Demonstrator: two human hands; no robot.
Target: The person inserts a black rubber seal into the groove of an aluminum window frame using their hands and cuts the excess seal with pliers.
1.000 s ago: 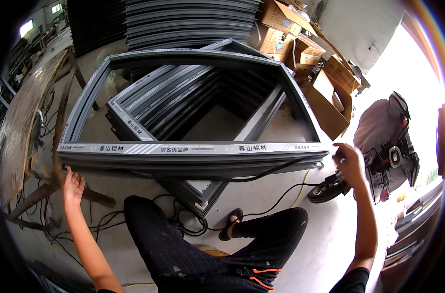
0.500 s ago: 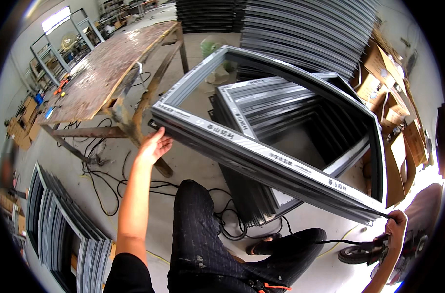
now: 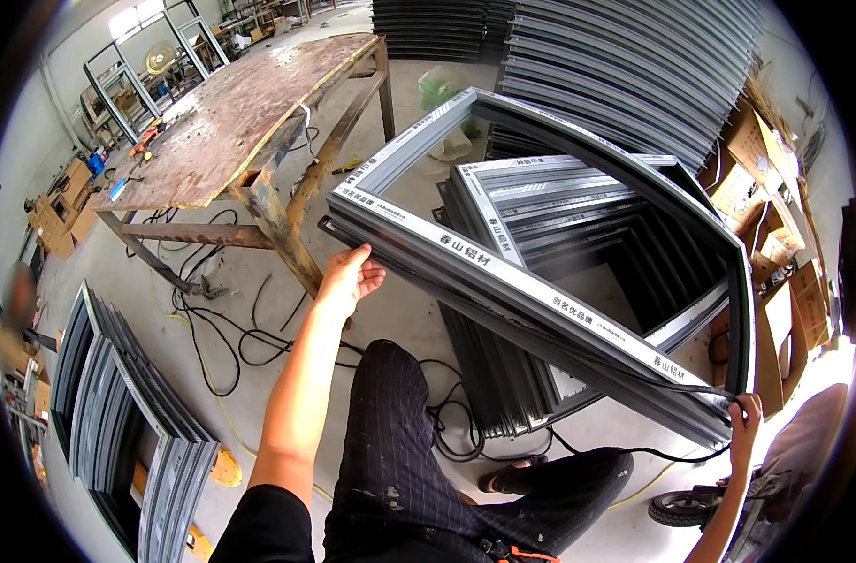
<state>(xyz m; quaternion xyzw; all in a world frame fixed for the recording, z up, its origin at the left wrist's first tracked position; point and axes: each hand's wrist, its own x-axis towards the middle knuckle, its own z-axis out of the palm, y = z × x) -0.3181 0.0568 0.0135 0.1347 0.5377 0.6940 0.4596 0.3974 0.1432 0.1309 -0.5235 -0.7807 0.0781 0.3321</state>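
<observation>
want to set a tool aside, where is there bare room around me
The middle of the table top is bare, bordered by orange tools along its left edge. A strip of floor between the table and the frame stack at lower left looks mostly bare. Crowded: black cables across the nearer floor, and cardboard boxes at right.

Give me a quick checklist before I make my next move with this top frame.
1. Left hand at the near left end of the top frame: ok, fingers not closed around it.
2. Right hand firmly gripping the frame: cannot tell.
3. Black cable off the frame: not ok, crosses its near right end.
4. Frame square with the frames below: not ok, askew.
5. Sandal away from coiled cable: not ok, coil nearby.
</observation>
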